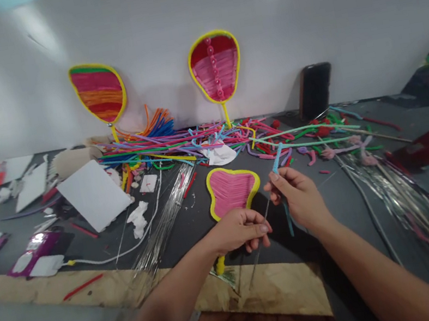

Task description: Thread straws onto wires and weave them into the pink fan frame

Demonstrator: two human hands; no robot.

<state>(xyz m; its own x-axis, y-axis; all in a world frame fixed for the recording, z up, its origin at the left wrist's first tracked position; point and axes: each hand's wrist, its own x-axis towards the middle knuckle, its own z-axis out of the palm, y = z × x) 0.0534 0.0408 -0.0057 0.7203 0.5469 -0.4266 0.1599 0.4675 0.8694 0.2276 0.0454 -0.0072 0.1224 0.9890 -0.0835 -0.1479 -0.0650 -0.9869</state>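
My left hand (pixel 240 229) is closed in a pinch on a thin metal wire (pixel 267 209), which slants up toward my other hand. Between the thumb and fingers of my right hand (pixel 300 196) is a light blue pipe cleaner (pixel 278 158). One end of it sticks up above the fingertips and another length hangs below. Whether it is wound around the wire is hidden by the fingers. Behind my left hand lies a pink fan shape (pixel 231 190) with a fuzzy yellow rim, its lower part covered by that hand.
Two striped fans, one left (pixel 98 92) and one centre (pixel 216 69), lean on the white wall. Along its foot runs a heap of coloured pipe cleaners (pixel 170 146). Wire bundles lie left (pixel 162 219) and right (pixel 398 189). A phone (pixel 315 92) stands upright. A purple glue gun (pixel 41 246) lies left.
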